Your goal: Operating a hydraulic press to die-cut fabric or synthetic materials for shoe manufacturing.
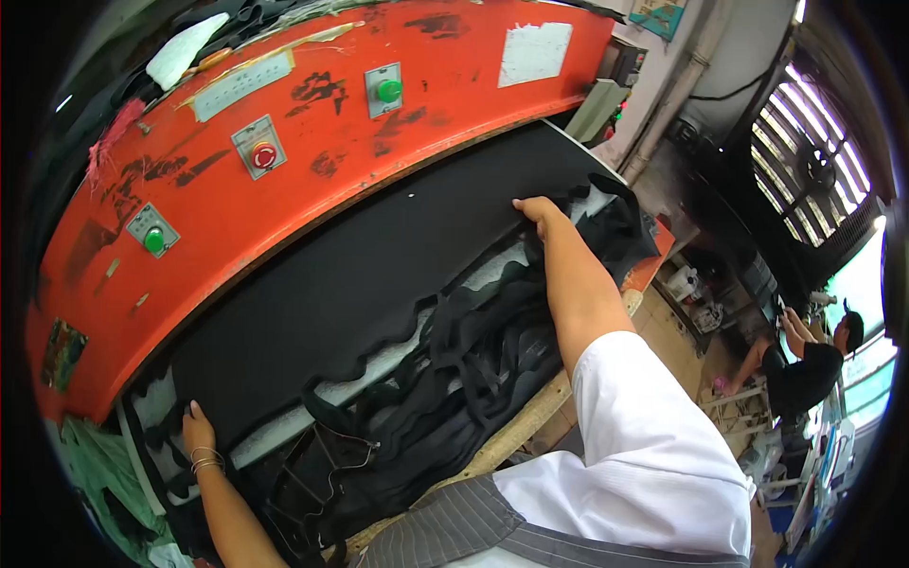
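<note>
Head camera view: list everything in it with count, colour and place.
Machine panel: one, orange-red, across the top
Green buttons: two, green, on the panel
Red button: one, red, between them
Pale labels: two, whitish, panel's upper part
Sheet: one, black, below the panel
Tangled strips: uncountable, black, along the sheet's near edge
Crumpled material: one heap, green, lower left
Barred window: one, dark bars, upper right
Co-worker: one, black top, far right
Clutter: uncountable, mixed colours, right
Apron: one, striped grey, bottom
Sleeve: one, white, lower right
Left hand: one, bare, sheet's left end
Right hand: one, bare, sheet's right part
</note>
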### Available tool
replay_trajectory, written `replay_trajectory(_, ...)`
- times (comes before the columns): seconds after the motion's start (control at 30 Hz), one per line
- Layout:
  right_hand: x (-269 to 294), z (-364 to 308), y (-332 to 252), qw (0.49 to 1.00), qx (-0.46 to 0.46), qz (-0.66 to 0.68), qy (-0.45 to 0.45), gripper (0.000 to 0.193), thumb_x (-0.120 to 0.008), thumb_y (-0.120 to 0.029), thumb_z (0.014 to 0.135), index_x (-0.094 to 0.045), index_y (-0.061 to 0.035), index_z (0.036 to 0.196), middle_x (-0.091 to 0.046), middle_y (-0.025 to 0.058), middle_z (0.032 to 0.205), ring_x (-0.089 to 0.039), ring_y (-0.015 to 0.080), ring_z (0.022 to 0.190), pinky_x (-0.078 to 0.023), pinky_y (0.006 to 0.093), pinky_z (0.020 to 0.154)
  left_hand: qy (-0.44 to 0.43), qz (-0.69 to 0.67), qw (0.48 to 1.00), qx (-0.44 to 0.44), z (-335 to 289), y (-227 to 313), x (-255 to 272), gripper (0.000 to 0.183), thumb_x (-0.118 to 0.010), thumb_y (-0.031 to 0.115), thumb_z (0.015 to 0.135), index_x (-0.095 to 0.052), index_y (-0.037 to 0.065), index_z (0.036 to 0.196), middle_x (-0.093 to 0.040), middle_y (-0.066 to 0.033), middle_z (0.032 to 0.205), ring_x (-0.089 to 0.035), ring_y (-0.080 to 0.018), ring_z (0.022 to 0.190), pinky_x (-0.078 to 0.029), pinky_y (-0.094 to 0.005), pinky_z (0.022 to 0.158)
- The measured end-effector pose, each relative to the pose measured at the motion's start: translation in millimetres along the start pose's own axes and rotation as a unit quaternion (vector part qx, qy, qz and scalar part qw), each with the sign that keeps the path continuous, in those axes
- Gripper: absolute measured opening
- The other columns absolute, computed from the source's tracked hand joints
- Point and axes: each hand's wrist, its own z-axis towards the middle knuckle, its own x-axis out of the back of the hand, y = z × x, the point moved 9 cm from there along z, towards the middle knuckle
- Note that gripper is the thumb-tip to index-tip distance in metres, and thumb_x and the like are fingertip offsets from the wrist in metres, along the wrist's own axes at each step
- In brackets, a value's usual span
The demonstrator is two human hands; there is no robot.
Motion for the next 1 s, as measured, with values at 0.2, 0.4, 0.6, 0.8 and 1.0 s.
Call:
replay_trajectory(0.2,-5.9,-11.0,-8.1,0.980,0.081,-0.174,0.048,0.050,-0.058,-0.043,0.092,-0.059,0.0062,0.103,-0.058,0.0099,0.083,-0.050,0.0183,0.061,-0.040,0.0330,0.050,0.090,0.008,0.996,0.004,-37.2,23.5,32.3,0.069,-0.032,0.056,0.095,-0.056,-0.004,0.120,-0.059,-0.0298,0.115,-0.055,-0.0456,0.109,-0.044,-0.0499,0.092)
replay_trajectory(0.4,-20.2,-34.0,-4.1,0.979,0.107,-0.167,0.044,0.058,-0.059,-0.046,0.091,-0.060,0.0106,0.103,-0.062,0.0146,0.086,-0.057,0.0218,0.066,-0.045,0.0358,0.055,0.081,0.038,0.995,0.045,-44.3,3.9,39.4,0.071,-0.030,0.058,0.095,-0.058,-0.003,0.115,-0.059,-0.0299,0.115,-0.055,-0.0457,0.109,-0.044,-0.0503,0.093)
replay_trajectory(0.6,6.4,12.1,-9.7,0.960,0.141,-0.221,0.096,0.061,-0.055,-0.053,0.090,-0.064,0.0078,0.094,-0.062,0.0164,0.069,-0.061,0.0271,0.057,-0.047,0.0372,0.052,0.078,0.041,0.994,0.068,-45.3,25.6,25.8,0.071,-0.027,0.059,0.095,-0.056,-0.001,0.116,-0.060,-0.0278,0.116,-0.056,-0.0439,0.109,-0.043,-0.0507,0.093)
replay_trajectory(0.8,63.8,35.7,29.4,0.991,0.103,0.023,0.081,0.056,-0.068,-0.063,0.076,-0.053,-0.0095,0.080,-0.049,0.0019,0.064,-0.043,0.0132,0.044,-0.035,0.0278,0.040,0.159,-0.020,0.987,-0.031,-52.6,-0.6,32.0,0.057,-0.046,0.048,0.093,-0.049,0.005,0.130,-0.056,-0.0244,0.123,-0.051,-0.0429,0.115,-0.040,-0.0492,0.096)
replay_trajectory(1.0,189.3,77.3,81.6,0.990,0.115,-0.060,0.059,0.038,-0.066,-0.043,0.086,-0.057,-0.0062,0.083,-0.053,0.0024,0.061,-0.053,0.0152,0.046,-0.035,0.0271,0.039,0.328,-0.038,0.935,-0.130,-164.5,-83.5,82.3,0.013,-0.071,0.023,0.076,-0.075,0.013,0.084,-0.069,-0.0050,0.100,-0.062,-0.0251,0.097,-0.046,-0.0408,0.087)
